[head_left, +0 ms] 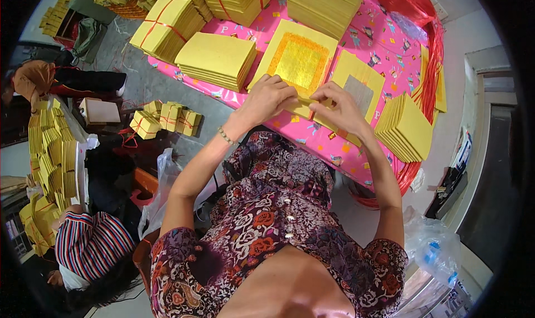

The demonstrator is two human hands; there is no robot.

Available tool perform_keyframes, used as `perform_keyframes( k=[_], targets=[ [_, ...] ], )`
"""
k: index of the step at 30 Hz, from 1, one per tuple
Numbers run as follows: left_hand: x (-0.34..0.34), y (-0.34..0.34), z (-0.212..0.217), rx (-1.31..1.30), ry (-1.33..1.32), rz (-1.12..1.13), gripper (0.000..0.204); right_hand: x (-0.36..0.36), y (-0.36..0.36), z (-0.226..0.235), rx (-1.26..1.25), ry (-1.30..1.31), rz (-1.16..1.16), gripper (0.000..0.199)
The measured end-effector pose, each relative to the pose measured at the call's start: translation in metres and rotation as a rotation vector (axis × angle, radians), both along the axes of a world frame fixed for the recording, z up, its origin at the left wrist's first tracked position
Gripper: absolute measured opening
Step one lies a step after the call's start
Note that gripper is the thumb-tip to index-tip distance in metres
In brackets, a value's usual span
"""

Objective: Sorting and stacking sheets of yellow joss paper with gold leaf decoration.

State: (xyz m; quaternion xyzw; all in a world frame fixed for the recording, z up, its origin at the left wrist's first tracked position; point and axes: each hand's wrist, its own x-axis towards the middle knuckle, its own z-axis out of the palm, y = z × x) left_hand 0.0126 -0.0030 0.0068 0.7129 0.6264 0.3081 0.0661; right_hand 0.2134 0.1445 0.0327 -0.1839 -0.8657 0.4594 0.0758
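Observation:
A yellow paper sheet with a gold foil square (301, 62) lies at the near edge of the table, on what looks like a pile of similar sheets. My left hand (271, 98) is closed at its near edge, the fingers pinched on the paper. Opposite it, my right hand (338, 107) has its thumb and fingers closed on the same edge, which looks turned up between the hands. Just right lies yellow paper with a silver-grey square (358, 93), partly behind my right hand. A stack of folded yellow paper (217, 56) stands beyond my left hand.
Yellow paper bundles tied with red string (170, 25) stand at the back of the pink patterned table cover (384, 45). A fanned yellow stack (405, 126) and red strings (432, 89) are at the right. Leftward, a person in stripes (95, 245) sits near floor bundles (167, 119).

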Motion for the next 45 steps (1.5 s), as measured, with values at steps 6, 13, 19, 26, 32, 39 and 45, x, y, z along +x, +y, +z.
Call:
perform_keyframes(
  k=[6,13,19,26,32,39,45],
  targets=[
    [-0.005,0.018,0.014,-0.129,0.140,-0.021,0.015,-0.008,-0.007,-0.005,0.354,0.083,-0.024,0.035],
    [0.015,0.022,0.022,0.349,0.147,0.195,0.051,-0.024,0.028,0.006,0.134,0.027,-0.256,0.025],
    [0.018,0.033,-0.002,0.196,0.101,0.175,0.064,-0.050,0.078,0.006,0.188,0.009,-0.366,0.028],
    [0.008,0.056,-0.024,0.074,0.196,0.265,0.064,-0.078,0.111,-0.023,0.489,-0.032,-0.337,0.027],
    [0.006,0.058,-0.033,-0.032,0.175,0.255,0.065,-0.084,0.097,-0.019,0.897,0.008,-0.306,0.020],
    [0.006,0.063,-0.031,-0.060,0.161,0.234,0.064,-0.124,0.102,-0.010,0.824,0.066,-0.203,0.015],
    [0.004,0.062,-0.031,-0.066,0.164,0.237,0.064,-0.152,0.106,-0.022,0.583,-0.263,-0.170,0.022]
  ],
)
